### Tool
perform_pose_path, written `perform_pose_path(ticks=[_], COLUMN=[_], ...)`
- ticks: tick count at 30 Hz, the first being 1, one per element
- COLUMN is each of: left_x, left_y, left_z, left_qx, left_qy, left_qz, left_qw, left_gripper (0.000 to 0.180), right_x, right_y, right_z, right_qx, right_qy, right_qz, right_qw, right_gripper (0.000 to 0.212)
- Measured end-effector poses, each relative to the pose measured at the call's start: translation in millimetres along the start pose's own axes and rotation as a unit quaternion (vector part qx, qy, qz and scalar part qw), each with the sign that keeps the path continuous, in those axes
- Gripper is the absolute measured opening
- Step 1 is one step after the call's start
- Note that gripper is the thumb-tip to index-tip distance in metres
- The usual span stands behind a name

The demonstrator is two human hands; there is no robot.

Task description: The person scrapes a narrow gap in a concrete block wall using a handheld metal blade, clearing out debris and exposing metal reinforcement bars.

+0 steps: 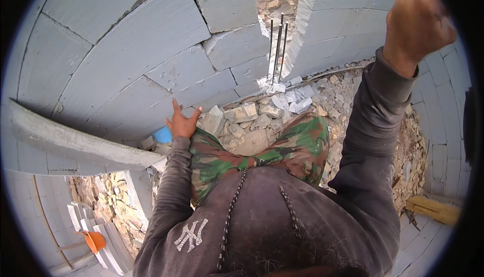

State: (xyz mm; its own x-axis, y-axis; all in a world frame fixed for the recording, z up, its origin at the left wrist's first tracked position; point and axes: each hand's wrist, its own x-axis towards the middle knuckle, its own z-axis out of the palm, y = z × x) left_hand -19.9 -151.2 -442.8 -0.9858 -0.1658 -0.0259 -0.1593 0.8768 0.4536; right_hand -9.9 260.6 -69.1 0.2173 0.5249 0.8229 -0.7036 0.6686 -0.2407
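Observation:
My left hand [181, 121] is low beside my left knee, fingers spread and holding nothing. It is just in front of the grey block wall [151, 65], and whether a fingertip touches the wall I cannot tell. Close by it, partly hidden, is a small blue object [163, 135]. My right hand [419, 27] is raised at the upper right with its fingers curled. What it holds, if anything, is hidden. Camouflage trousers [217, 156] cover my bent legs.
Upright steel bars [278, 50] rise in a gap in the wall. Stone rubble [247, 120] covers the ground around my feet. A concrete ledge [75, 138] runs along the left. An orange bucket [95, 241] sits by pale blocks, lower left. Yellowish timber [433, 210] lies at right.

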Motion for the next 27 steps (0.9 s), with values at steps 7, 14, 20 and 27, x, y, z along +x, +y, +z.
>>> perform_pose_path(ticks=[7, 14, 20, 27], left_x=[2.1, -0.7, 0.1, 1.2], left_y=[7.5, 4.4, -7.5, -8.4], left_z=[-0.5, -6.4, 0.4, 3.3], left_qx=[0.007, 0.038, 0.054, 0.043], left_qy=[-0.012, -0.038, -0.045, -0.051], left_qz=[0.01, 0.007, 0.023, 0.051], left_qw=[1.0, 0.999, 0.997, 0.996], left_gripper=[0.121, 0.116, 0.095, 0.074], right_x=[-285.7, -258.2, -266.7, -264.2], right_y=[91.9, 72.8, 38.1, 7.5], right_z=[-141.5, -176.5, -183.3, -240.1], right_qx=[-0.262, -0.221, -0.221, -0.336], right_qy=[-0.606, -0.559, -0.504, -0.626], right_qz=[0.361, 0.394, 0.371, 0.361], right_qw=[0.658, 0.695, 0.748, 0.604], right_gripper=[0.055, 0.054, 0.044, 0.046])
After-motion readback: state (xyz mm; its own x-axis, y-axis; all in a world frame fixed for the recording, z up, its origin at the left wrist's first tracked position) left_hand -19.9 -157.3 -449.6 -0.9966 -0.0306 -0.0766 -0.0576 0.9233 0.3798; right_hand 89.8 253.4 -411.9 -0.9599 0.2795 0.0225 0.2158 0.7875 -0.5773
